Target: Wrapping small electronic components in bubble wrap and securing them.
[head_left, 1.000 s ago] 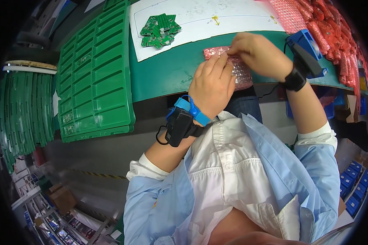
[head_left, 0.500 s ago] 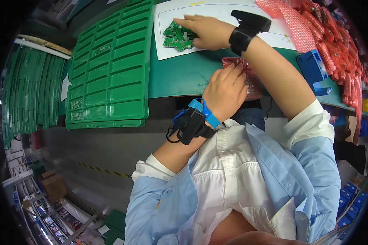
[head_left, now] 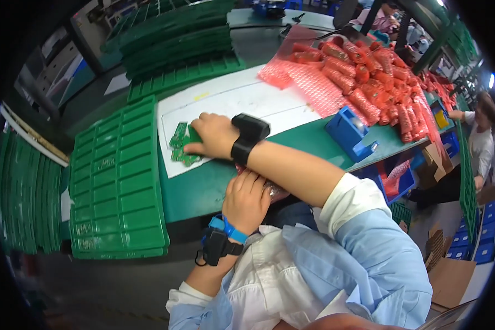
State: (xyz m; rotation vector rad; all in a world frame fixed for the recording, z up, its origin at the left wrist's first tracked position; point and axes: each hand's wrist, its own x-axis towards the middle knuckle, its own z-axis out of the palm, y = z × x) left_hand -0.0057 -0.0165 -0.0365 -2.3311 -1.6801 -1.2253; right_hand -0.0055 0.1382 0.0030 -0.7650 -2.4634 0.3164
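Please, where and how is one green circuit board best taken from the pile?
Probably by its opposite thin edges, pinched from above: the green circuit boards look flat and overlap, so the edges offer purchase. The right hand reaches in from the pile's right side.

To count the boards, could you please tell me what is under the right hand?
Green circuit boards on a white sheet show beside the right hand; whatever lies under its palm is hidden.

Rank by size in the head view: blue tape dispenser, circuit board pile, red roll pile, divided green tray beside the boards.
1. Divided green tray and red roll pile: too close to rank
2. Blue tape dispenser
3. Circuit board pile, visible part only; right hand covers some
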